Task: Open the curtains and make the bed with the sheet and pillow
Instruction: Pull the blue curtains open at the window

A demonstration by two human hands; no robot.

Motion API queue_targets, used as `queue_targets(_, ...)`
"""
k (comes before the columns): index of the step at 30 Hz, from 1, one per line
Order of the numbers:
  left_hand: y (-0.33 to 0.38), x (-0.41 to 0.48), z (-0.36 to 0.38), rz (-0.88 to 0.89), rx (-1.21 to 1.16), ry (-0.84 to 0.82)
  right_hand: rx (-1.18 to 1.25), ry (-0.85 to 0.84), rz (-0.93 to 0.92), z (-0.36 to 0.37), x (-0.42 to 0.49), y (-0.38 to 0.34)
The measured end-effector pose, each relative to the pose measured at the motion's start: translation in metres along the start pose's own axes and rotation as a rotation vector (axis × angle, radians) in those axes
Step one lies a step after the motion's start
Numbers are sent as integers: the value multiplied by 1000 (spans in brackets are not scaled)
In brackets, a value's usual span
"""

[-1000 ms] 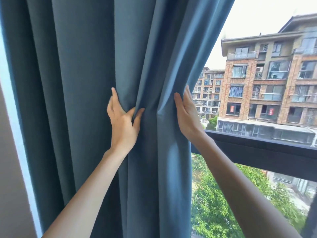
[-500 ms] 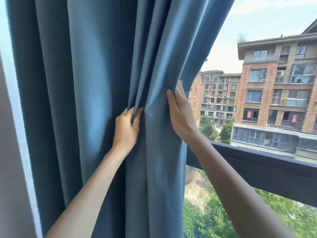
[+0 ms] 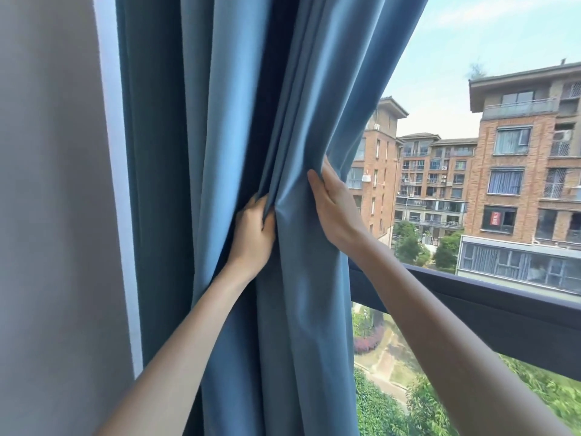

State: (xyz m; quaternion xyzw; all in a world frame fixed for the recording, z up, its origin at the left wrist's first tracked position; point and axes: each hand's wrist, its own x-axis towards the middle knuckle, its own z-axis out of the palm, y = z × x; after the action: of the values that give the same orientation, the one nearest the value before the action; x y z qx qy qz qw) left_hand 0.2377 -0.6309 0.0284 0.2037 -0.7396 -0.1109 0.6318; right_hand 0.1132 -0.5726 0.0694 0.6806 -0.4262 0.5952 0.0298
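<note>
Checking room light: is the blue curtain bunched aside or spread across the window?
Bunched aside: left hand and right hand grip the curtain in folds by the wall; the window beside it shows.

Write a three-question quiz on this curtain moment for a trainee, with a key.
1. True or false: the left hand grips a fold of the curtain.
2. Toward which side is the curtain gathered? A. toward the wall on the left; B. toward the right of the window; C. neither, it covers the whole window.
3. Fill the gap: the right hand holds the curtain's ___ edge.
Key: 1 true; 2 A; 3 right.
</note>
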Motion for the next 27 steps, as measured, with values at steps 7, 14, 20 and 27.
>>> queue_targets(7,-55,14,-40,-37,-70,-30,5,-29,-6,66,28,12)
queue_targets(14,-107,32,-67,-111,-100,28,-16,-77,-19,128,58,21)
queue_targets(20,-155,41,-81,-159,-131,104,-10,-160,-47,176,86,45)
queue_targets(27,-206,53,-88,-207,-134,224,5,-254,-70,228,119,75)
